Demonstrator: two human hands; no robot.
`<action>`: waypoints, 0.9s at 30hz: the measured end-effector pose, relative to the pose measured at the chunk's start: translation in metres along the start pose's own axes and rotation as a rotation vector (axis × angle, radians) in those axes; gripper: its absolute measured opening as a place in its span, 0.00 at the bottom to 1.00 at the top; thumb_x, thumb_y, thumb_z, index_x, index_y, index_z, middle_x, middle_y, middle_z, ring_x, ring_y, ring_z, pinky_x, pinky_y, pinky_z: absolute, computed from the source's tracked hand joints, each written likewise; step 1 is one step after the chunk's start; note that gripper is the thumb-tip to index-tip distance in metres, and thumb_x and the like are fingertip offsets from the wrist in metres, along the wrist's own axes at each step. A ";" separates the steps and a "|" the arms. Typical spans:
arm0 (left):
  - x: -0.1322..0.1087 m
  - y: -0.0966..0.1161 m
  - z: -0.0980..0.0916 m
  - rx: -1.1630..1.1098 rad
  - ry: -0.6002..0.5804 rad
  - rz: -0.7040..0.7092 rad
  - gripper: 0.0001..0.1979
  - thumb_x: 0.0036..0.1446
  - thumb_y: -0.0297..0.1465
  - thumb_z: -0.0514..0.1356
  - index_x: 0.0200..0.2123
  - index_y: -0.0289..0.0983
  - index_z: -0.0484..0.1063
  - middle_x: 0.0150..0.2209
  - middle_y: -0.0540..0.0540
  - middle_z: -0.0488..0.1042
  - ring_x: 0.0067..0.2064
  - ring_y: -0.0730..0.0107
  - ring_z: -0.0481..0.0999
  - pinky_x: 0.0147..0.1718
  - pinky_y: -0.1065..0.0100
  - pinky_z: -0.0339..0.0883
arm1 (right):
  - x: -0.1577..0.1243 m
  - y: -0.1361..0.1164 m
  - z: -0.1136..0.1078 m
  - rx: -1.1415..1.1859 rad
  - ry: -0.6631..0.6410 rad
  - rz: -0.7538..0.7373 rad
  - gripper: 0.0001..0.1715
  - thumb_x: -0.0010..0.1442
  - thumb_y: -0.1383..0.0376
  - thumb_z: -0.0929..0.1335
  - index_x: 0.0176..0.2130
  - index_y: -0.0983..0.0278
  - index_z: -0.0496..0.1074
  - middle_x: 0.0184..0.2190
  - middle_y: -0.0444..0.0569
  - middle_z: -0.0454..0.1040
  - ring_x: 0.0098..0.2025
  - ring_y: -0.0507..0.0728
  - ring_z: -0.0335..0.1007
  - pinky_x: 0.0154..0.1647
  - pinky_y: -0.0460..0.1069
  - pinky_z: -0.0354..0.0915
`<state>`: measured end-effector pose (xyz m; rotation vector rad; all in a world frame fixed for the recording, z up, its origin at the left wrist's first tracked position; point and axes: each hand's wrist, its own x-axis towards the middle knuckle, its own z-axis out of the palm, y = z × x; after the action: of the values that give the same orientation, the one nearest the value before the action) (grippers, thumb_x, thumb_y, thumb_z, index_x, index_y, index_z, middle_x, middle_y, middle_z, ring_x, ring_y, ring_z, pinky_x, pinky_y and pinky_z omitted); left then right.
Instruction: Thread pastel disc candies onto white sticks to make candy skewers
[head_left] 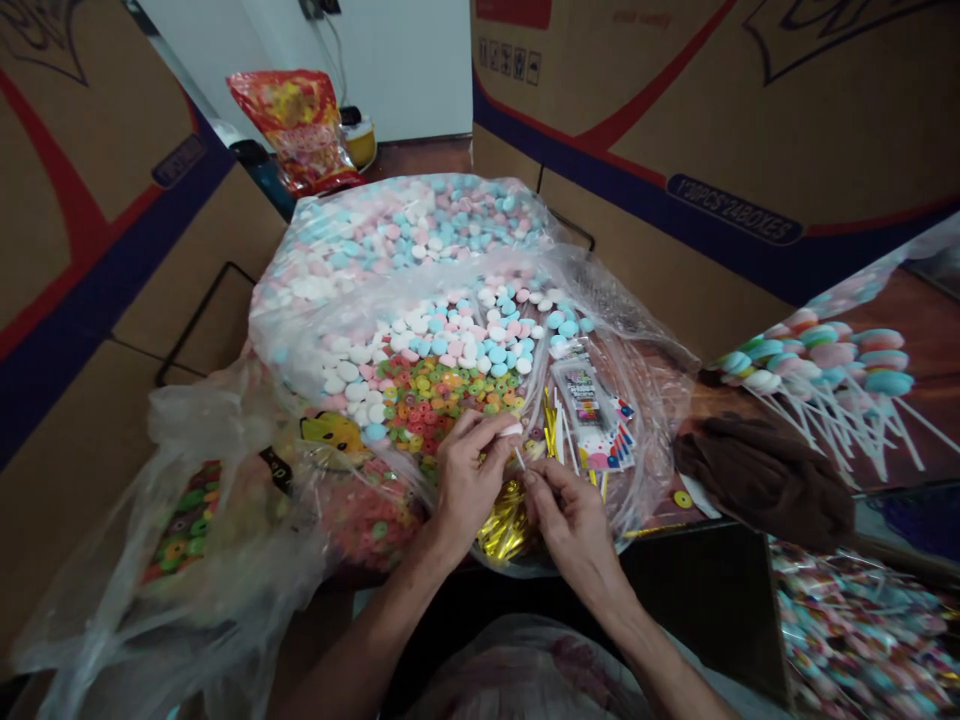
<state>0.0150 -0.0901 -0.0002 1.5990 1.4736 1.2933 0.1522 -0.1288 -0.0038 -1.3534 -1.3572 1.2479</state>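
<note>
My left hand [471, 468] is closed in a pinch around a white candy [510, 430]. Close to its right, my right hand [564, 500] pinches a thin white stick [519, 458], its upper end just below the candy; whether the two touch I cannot tell. Under the hands lies a bunch of gold twist ties [504, 525]. Beyond them are ring-shaped gummies [431, 400] in green, orange and red, and a spread of white, pink and blue round candies [480, 335]. Printed packets [583, 395] lie to the right of the hands, beside loose white sticks.
Large cardboard boxes [675, 130] stand at both sides. At right, candies on sticks [832, 365] lie near a brown cloth [765, 478]. Wrapped candies [862, 625] fill the lower right. A clear plastic bag [232, 560] lies at left, and a red snack bag [296, 130] stands at the back.
</note>
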 end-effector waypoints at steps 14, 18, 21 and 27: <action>-0.008 0.010 -0.005 0.084 -0.233 -0.004 0.14 0.66 0.31 0.54 0.49 0.38 0.77 0.42 0.43 0.78 0.44 0.68 0.77 0.43 0.68 0.71 | 0.012 0.009 -0.012 -0.129 0.059 -0.068 0.16 0.65 0.58 0.63 0.29 0.63 0.68 0.19 0.40 0.60 0.23 0.50 0.55 0.24 0.45 0.53; 0.021 0.009 -0.005 0.453 -0.264 0.126 0.15 0.63 0.25 0.53 0.46 0.39 0.78 0.42 0.42 0.75 0.45 0.63 0.74 0.45 0.64 0.69 | 0.012 0.011 -0.026 -0.242 0.141 -0.063 0.17 0.66 0.58 0.63 0.26 0.62 0.66 0.18 0.39 0.59 0.21 0.49 0.55 0.23 0.45 0.53; 0.032 0.007 0.002 0.728 -0.389 0.192 0.11 0.60 0.25 0.57 0.42 0.38 0.78 0.41 0.41 0.72 0.46 0.57 0.71 0.46 0.60 0.68 | 0.011 0.012 -0.029 -0.257 0.147 -0.060 0.17 0.65 0.59 0.62 0.26 0.62 0.65 0.17 0.38 0.59 0.20 0.49 0.54 0.22 0.45 0.53; 0.036 0.006 0.005 0.658 -0.375 0.145 0.11 0.62 0.25 0.55 0.37 0.38 0.77 0.38 0.43 0.72 0.43 0.61 0.72 0.43 0.63 0.67 | 0.005 0.018 -0.021 -0.291 0.117 -0.081 0.17 0.68 0.58 0.62 0.30 0.63 0.69 0.20 0.40 0.61 0.23 0.50 0.56 0.24 0.45 0.53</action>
<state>0.0188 -0.0554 0.0123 2.2480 1.6445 0.5297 0.1752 -0.1228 -0.0182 -1.5279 -1.5367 0.9277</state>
